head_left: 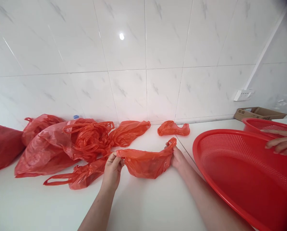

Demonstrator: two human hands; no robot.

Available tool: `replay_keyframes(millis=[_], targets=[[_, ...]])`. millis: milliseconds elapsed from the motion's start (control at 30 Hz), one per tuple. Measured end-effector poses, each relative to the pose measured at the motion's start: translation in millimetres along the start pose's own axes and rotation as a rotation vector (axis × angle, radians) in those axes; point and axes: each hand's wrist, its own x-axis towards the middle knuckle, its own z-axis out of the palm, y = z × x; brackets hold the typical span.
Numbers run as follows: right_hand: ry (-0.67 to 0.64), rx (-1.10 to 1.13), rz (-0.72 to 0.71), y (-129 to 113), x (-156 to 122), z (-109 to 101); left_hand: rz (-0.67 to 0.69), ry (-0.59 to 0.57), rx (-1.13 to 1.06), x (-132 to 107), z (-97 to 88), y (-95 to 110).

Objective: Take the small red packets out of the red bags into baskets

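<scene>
1. A white counter (145,205) runs along a marble-look tiled wall (143,93).
2. At right lies a large red mesh colander (239,173), with a second red colander (266,125) beyond it. Another person's hand (281,142) reaches over them.
3. At left sits a heap of red plastic bags (61,147).
4. At near centre, a red plastic bag (147,162) stretches between the person's hands, just above the counter.
5. The left hand (112,171) pinches one end between thumb and fingers; the right hand (178,157) pinches the other.

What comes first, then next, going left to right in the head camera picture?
Stuffed red plastic bag → bare left hand → crumpled red plastic bag → bare right hand → round red plastic colander → another person's hand
</scene>
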Motion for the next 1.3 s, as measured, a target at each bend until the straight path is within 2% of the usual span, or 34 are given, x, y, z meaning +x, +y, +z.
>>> replay_keyframes(millis=[67, 200, 267, 400, 500, 600, 667, 733, 867, 967, 1100, 1200, 1300], targets=[[-0.039, -0.028, -0.020, -1, -4, 5, -0.026, 0.000, 0.009, 0, 0.5, -3], [-0.289, -0.110, -0.081, -2, -14, 16, 0.020, 0.014, 0.006, 2, -1.3, -5], [-0.342, -0.162, -0.054, 1, -14, 16, 0.036, 0.013, 0.002, 3, -2.1, -6], [-0.182, -0.262, 0.046, 13, -7, 5, 0.042, 0.007, 0.060, 0, 2.5, -7], [-0.094, -0.239, 0.040, 16, -4, 0, 0.072, 0.056, 0.244, -5, 10.9, -8], [-0.171, -0.180, 0.059, 14, -7, 5, 0.059, -0.047, 0.347, -10, 18.7, -9], [-0.229, -0.126, 0.086, 12, -11, 11, 0.017, -0.139, 0.321, -14, 22.6, -10], [-0.246, -0.051, 0.093, 11, -14, 16, -0.030, -0.179, 0.298, -18, 26.0, -9], [-0.303, 0.089, 0.121, 14, -19, 22, -0.163, -0.167, 0.267, -25, 33.5, -9], [-0.349, 0.031, 0.215, 16, -22, 28, -0.293, -0.156, 0.213, -28, 37.0, -11], [-0.377, -0.158, 0.280, 19, -28, 41, -0.285, -0.118, 0.129, -26, 34.2, -17], [-0.422, -0.178, 0.312, 26, -33, 49, -0.291, -0.096, 0.039, -22, 30.3, -19], [-0.410, -0.225, 0.352, 35, -35, 51, -0.322, -0.058, -0.044, -19, 27.7, -20]])
